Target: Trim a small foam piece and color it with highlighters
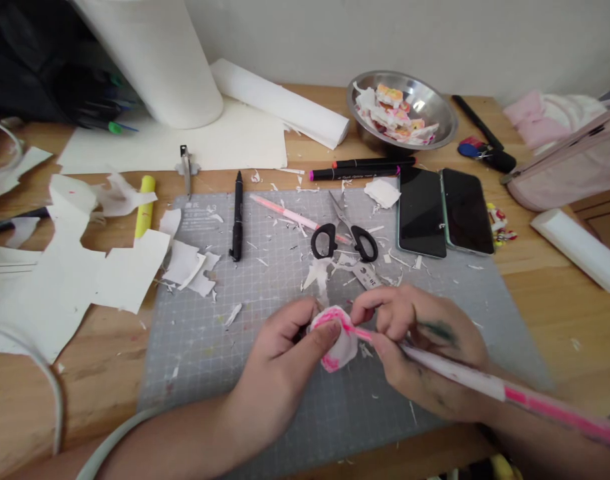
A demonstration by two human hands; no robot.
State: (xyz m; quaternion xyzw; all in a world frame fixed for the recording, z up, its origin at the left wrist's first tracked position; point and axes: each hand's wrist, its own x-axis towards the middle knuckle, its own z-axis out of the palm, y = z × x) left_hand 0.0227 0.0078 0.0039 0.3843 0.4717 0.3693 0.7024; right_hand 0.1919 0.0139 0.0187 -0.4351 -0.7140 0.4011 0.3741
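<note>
My left hand [285, 360] pinches a small white paper piece [337, 343] with pink-coloured edges, held just above the grey cutting mat [209, 347]. My right hand [419, 347] grips a long pink and white marker [485, 385], its tip touching the paper's upper edge. Green ink smears the back of my right hand. Both hands are closed, fingers close together over the front middle of the mat.
Black-handled scissors [345, 237], a black pen [237, 217], a pink pen [285, 210] and paper scraps lie on the mat. Two phones [445, 210] sit right. A steel bowl [425, 107] of coloured pieces, black markers [359, 170], a paper roll [159, 60] and cut sheets [59, 280] surround.
</note>
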